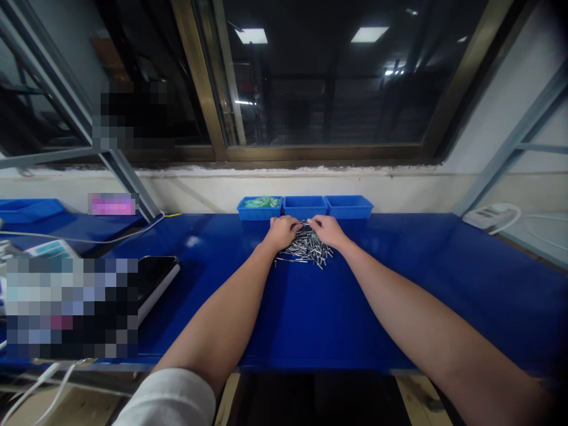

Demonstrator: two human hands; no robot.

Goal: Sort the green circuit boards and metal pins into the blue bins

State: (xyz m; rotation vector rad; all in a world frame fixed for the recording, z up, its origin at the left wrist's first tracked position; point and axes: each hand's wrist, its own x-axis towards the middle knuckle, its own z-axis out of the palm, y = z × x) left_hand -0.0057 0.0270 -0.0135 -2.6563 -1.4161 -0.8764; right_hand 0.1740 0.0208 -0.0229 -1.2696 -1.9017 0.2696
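Observation:
A loose pile of thin, shiny metal pins [306, 248] lies on the blue tabletop [310, 313], some of them pointing towards me. At its far left edge is my left hand [283, 232], palm down with the fingers curled and closed. My right hand [328, 231] is at the far right edge of the pile, its thumb and fingers pinched together. Short metal pieces show in the narrow gap between the two hands. Whatever each hand grips is too small and partly covered to make out. A small pale green bit [315, 238] lies among the pins.
Behind my hands stand three blue bins: the left bin [260, 214] holds green plastic, beside the middle bin [305, 207] and right bin [349, 208]. A dark-topped box [160, 278] is at left. A white power strip [490, 216] lies at right by the metal frame [510, 151].

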